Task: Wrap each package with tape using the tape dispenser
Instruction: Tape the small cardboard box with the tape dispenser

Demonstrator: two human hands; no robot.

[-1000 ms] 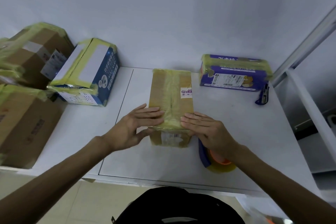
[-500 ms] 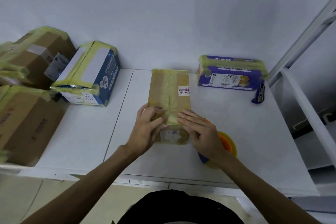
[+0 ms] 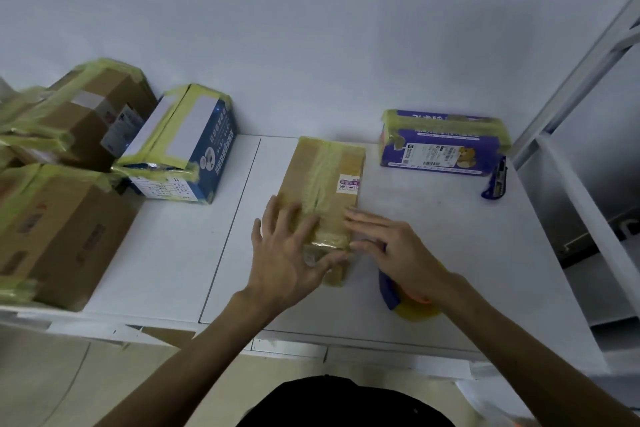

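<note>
A long brown cardboard package [image 3: 327,180] wrapped in yellowish tape lies in the middle of the white table [image 3: 180,253]. My left hand [image 3: 289,255] lies spread and flat over its near left corner, thumb across the near end face. My right hand [image 3: 391,246] has straight fingers touching the package's near right edge. The tape dispenser [image 3: 405,298], blue with an orange core and yellow tape, sits on the table under my right wrist, partly hidden.
A taped purple box [image 3: 443,142] stands at the back right with a blue utility knife [image 3: 495,180] beside it. A taped blue-and-white box [image 3: 183,146] and several taped brown cartons [image 3: 59,218] crowd the left side. A white metal rack [image 3: 588,184] borders the right.
My left hand has spread out flatter over the package's near left corner. My right hand has slid a little to the right edge. The package stays in place.
</note>
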